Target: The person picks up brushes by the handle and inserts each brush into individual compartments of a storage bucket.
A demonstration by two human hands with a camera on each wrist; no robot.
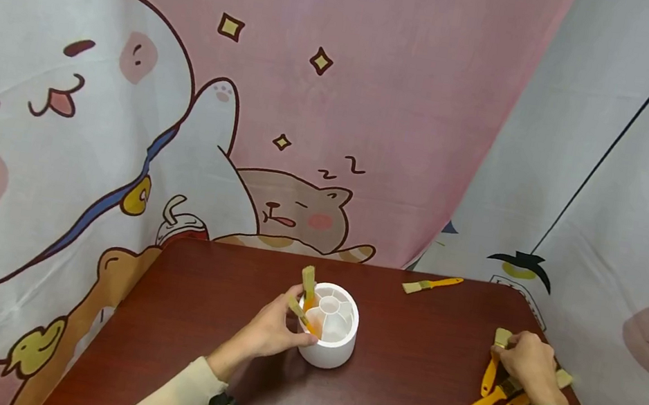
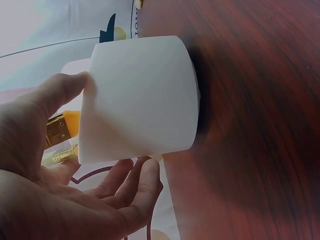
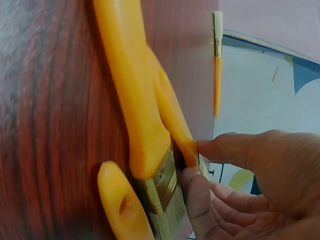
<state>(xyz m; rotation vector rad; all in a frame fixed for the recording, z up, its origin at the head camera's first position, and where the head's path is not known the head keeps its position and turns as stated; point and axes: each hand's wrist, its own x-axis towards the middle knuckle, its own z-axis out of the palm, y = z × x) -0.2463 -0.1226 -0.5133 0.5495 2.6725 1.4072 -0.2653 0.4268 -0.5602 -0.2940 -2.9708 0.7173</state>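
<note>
A round white divided organizer (image 1: pixel 326 357) stands on the table, and my left hand (image 1: pixel 270 327) grips its left side, thumb at the near rim. Two paintbrushes lean in its left compartments, bristles up: one upright brush (image 1: pixel 309 286) and one tilted brush (image 1: pixel 300 312). At the table's right side my right hand (image 1: pixel 529 366) pinches a paintbrush (image 1: pixel 489 378) between thumb and finger, where the yellow handle meets the ferrule. Beneath and beside that hand lie a wide paintbrush (image 1: pixel 482 404) and another brush (image 1: pixel 518 402), partly hidden by the hand and wrist.
A single paintbrush (image 1: pixel 441 284) lies at the table's far edge, right of centre. The dark red-brown table (image 1: pixel 396 395) meets a printed cartoon curtain (image 1: pixel 409 138) at the back and sides.
</note>
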